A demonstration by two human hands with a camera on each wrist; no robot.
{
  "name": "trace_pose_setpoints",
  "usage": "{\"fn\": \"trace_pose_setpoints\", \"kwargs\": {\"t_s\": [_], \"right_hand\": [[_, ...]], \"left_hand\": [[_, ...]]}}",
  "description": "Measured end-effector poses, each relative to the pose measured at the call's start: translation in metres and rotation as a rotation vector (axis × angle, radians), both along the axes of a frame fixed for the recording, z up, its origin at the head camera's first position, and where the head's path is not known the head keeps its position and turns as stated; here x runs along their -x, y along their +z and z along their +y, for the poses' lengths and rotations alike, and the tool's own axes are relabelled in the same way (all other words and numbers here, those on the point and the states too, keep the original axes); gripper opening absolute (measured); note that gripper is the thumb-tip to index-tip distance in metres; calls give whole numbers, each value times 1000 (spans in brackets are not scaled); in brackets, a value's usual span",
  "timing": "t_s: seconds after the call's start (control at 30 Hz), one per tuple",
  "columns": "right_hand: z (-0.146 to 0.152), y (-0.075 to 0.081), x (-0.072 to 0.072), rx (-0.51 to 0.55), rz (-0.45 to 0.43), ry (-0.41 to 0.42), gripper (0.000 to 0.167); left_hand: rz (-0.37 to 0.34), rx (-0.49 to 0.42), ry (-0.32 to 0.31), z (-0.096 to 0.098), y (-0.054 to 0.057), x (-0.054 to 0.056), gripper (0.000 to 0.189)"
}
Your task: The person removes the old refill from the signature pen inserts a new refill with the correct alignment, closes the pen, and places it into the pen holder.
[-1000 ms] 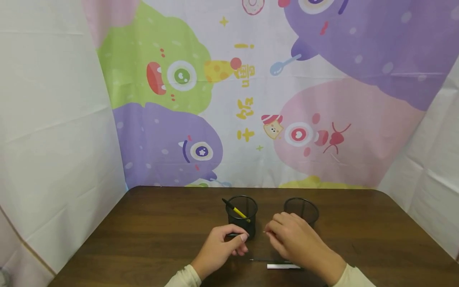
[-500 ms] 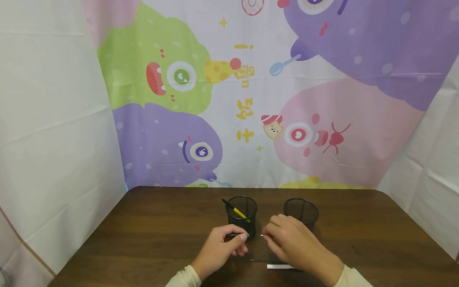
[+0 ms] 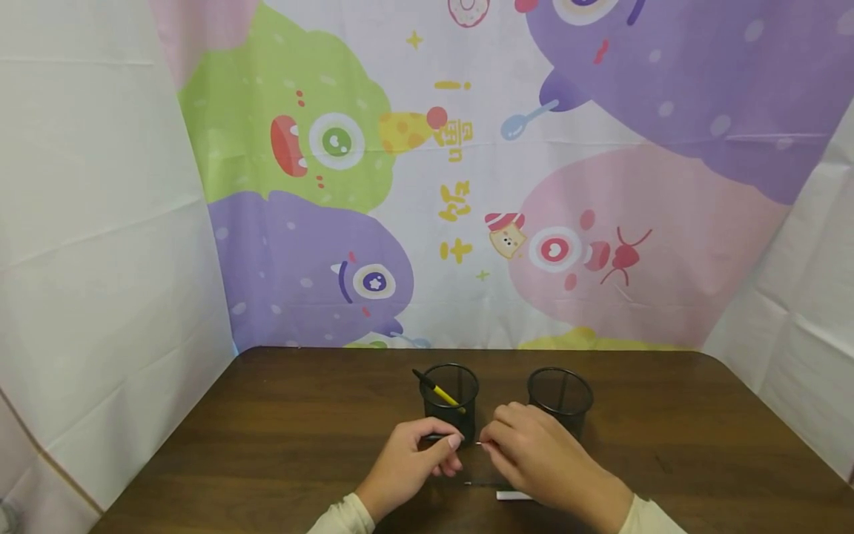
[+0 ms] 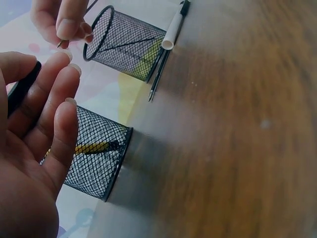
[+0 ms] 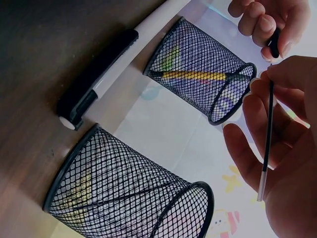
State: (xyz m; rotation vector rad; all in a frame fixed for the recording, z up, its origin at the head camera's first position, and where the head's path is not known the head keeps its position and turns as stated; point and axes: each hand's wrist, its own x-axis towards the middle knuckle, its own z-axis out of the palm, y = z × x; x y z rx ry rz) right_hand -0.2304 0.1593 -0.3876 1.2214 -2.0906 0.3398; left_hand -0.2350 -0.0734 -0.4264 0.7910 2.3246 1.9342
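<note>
My left hand (image 3: pixel 410 460) pinches a short black pen part (image 4: pixel 22 89) between thumb and forefinger. Facing it from the right, my right hand (image 3: pixel 543 456) pinches a thin black pen refill (image 5: pixel 269 129) near its tip. The refill's clear tail end runs back across the palm in the right wrist view. Its metal tip points at the black part, with a small gap between them. Below the hands, a white pen barrel (image 3: pixel 514 495) with a black clip lies on the table, its open end facing left. A second refill (image 4: pixel 156 82) lies alongside it.
A black mesh pen cup (image 3: pixel 440 419) stands behind my left hand, with a yellow and black pen (image 3: pixel 443 393) leaning in it. Another mesh cup (image 3: pixel 563 404) stands behind my right hand. A printed cloth (image 3: pixel 460 297) hangs at the table's (image 3: pixel 300 415) back edge.
My right hand has moved left and slightly down, bringing the refill tip closer to the left hand. The left hand has stayed in place.
</note>
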Motion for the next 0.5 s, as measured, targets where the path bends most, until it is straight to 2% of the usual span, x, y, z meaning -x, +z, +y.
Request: {"fn": "trace_pose_setpoints", "kwargs": {"t_s": [0.5], "right_hand": [[-3,-3,0,12,32,40,8]], "left_hand": [[-16,-16,-20,0,2,-3,25]]}}
